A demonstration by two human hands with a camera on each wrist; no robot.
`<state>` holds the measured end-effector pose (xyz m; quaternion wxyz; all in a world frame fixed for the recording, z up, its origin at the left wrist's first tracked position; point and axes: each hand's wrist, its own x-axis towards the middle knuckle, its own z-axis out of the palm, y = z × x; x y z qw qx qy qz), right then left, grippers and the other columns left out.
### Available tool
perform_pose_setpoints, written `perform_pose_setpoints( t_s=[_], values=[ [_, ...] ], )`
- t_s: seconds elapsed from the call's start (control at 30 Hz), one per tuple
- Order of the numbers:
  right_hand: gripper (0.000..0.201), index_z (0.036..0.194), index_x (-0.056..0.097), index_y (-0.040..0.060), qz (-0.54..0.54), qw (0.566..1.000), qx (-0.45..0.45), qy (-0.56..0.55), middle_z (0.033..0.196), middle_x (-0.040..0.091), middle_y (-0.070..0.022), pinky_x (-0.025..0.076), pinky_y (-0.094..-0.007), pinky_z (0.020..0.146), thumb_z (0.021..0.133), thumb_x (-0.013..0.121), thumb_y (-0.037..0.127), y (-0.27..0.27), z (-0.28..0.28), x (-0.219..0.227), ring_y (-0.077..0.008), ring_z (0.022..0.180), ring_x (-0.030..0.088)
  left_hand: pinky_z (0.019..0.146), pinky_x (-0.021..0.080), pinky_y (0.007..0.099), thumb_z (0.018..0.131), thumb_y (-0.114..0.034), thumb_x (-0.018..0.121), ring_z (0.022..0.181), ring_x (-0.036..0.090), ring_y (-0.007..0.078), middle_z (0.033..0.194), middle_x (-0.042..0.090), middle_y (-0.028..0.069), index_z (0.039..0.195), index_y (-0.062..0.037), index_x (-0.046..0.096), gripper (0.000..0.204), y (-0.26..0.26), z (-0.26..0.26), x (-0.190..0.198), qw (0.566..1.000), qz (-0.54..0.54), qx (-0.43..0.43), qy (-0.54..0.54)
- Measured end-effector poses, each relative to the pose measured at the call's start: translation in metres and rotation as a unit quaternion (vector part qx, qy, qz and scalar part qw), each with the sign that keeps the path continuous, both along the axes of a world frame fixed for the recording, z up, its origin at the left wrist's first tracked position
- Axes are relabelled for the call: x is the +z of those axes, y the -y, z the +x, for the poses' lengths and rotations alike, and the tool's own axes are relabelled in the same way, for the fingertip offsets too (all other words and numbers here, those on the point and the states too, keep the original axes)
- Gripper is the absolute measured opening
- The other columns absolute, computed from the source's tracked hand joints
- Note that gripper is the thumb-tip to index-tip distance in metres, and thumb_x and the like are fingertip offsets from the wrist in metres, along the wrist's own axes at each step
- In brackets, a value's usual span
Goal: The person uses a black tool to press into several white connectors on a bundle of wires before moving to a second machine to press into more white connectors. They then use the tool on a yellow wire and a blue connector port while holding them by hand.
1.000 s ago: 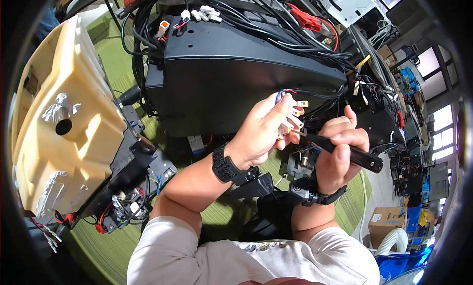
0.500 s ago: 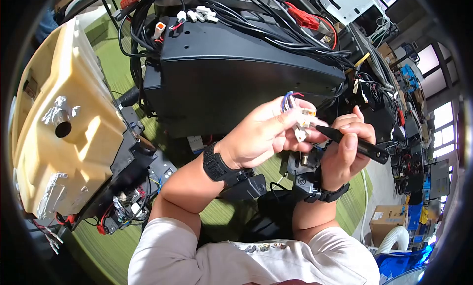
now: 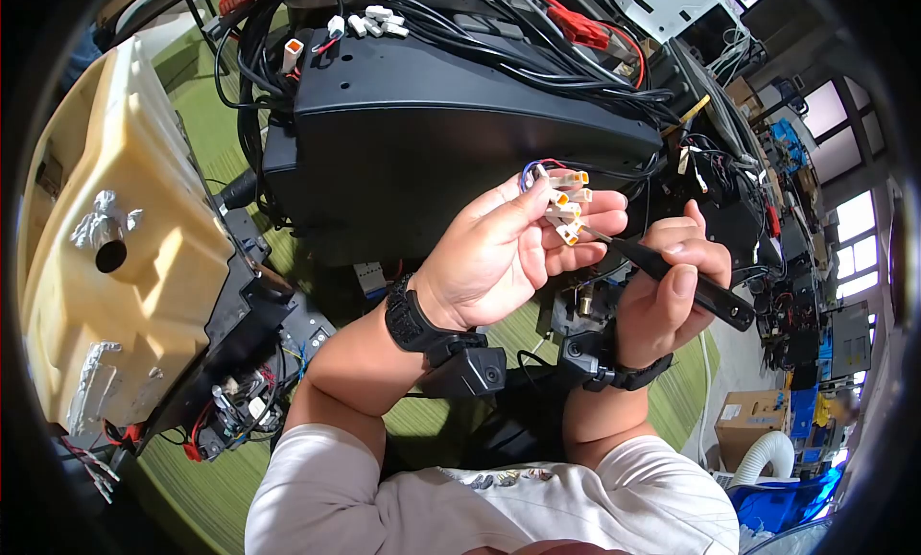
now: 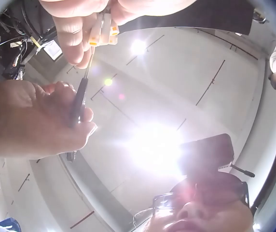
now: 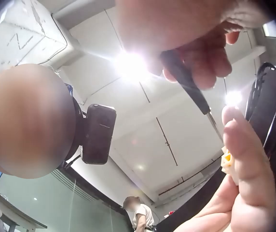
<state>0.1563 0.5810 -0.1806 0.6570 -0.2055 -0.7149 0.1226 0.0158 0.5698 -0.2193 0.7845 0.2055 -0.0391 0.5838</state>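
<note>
The left hand [image 3: 499,248], palm up, pinches a cluster of white connectors [image 3: 566,210] with orange inserts between thumb and fingers; blue and red wires [image 3: 526,176] come out above the thumb. In the right hand [image 3: 667,291] a black-handled tool [image 3: 705,296] is gripped, its thin metal tip at the lowest connector. From the left wrist view, the thin shaft of the tool [image 4: 80,96] reaches up to the connectors [image 4: 103,34]. The right wrist view shows one connector [image 5: 227,162] beside the left fingers; whether the tip is inside it cannot be told.
A large black metal box [image 3: 432,123] stands beyond the hands, with black cables [image 3: 537,70] and loose white connectors [image 3: 376,23] on top. At the left is a yellowish moulded shell [image 3: 144,229]. A cardboard box [image 3: 753,425] sits on the right.
The connectors were tilted and turned in the left hand, and now spread with their orange ends facing right. Left fingers have straightened; both hands shifted slightly, the right still gripping the tool.
</note>
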Motion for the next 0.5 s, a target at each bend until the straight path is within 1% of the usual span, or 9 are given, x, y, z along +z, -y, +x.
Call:
perform_pose_setpoints(
  t_s=[0.03,0.1,0.17,0.3,0.37,0.4,0.5],
  values=[
    [0.018,0.076,0.048,0.0077,-0.006,1.0,0.005,0.015,0.062,0.051,-0.0027,0.023,-0.0358,0.096,0.076,0.054,0.025,0.0,-0.0003,-0.0004,-0.0133,0.06,0.049,0.082,0.047,0.0345,0.093,-0.024,0.034,0.102,0.054,0.0248,0.114,0.051,0.0181,0.111,-0.0041,0.045,0.029,0.0004,0.0004,-0.0003,1.0,-0.001,0.0,0.0],
    [0.017,0.076,0.048,0.0077,-0.014,0.999,0.011,0.03,0.063,0.051,-0.0026,0.022,-0.0361,0.096,0.076,0.054,0.024,-0.0008,-0.0019,-0.0016,-0.0137,0.062,0.05,0.083,0.047,0.0359,0.093,-0.02,0.033,0.106,0.051,0.0281,0.119,0.046,0.021,0.117,-0.0003,0.041,0.032,0.0014,0.0011,-0.0012,1.0,0.002,0.004,0.002],
    [0.018,0.078,0.046,0.0045,0.016,0.997,-0.014,0.069,0.06,0.048,-0.0059,0.024,-0.0373,0.095,0.08,0.05,0.022,-0.0031,-0.0039,-0.003,-0.0136,0.059,0.046,0.084,0.047,0.0358,0.093,-0.021,0.033,0.106,0.051,0.0275,0.119,0.047,0.0202,0.116,-0.0004,0.041,0.032,0.0006,0.0022,-0.0019,1.0,-0.004,0.011,-0.001],
    [0.019,0.077,0.045,0.005,0.021,0.997,-0.018,0.074,0.059,0.048,-0.006,0.026,-0.0381,0.094,0.081,0.048,0.024,-0.0054,-0.0014,-0.0036,-0.0142,0.058,0.046,0.083,0.047,0.0349,0.093,-0.022,0.032,0.105,0.052,0.0252,0.117,0.049,0.0183,0.116,-0.0004,0.042,0.033,-0.0007,0.0024,-0.0028,1.0,-0.011,0.013,0.005],
    [0.019,0.075,0.047,0.0085,0.003,1.0,0.013,-0.004,0.06,0.051,-0.0027,0.024,-0.0357,0.095,0.076,0.054,0.026,-0.0014,-0.0019,-0.0005,-0.0133,0.058,0.049,0.083,0.048,0.0345,0.093,-0.023,0.032,0.104,0.053,0.0246,0.117,0.049,0.0182,0.116,-0.0002,0.043,0.033,-0.0004,0.0028,-0.0022,1.0,-0.018,0.013,0.012],
    [0.02,0.074,0.047,0.0089,0.001,1.0,0.023,-0.018,0.058,0.05,-0.0026,0.024,-0.0356,0.094,0.075,0.053,0.028,-0.0011,-0.0003,-0.0008,-0.0131,0.056,0.048,0.083,0.048,0.034,0.093,-0.023,0.032,0.104,0.053,0.0241,0.117,0.049,0.018,0.116,0.0,0.043,0.034,-0.0001,0.0029,-0.002,0.999,-0.024,0.013,0.02],
    [0.02,0.074,0.047,0.0089,0.006,0.999,0.034,0.0,0.058,0.05,-0.0022,0.024,-0.0357,0.094,0.075,0.054,0.028,-0.0006,0.0006,-0.0017,-0.0135,0.057,0.048,0.082,0.048,0.0334,0.093,-0.023,0.032,0.103,0.053,0.0238,0.117,0.049,0.0179,0.115,0.0003,0.043,0.034,-0.0006,0.0032,-0.0012,0.999,-0.03,0.012,0.012]
  ],
)
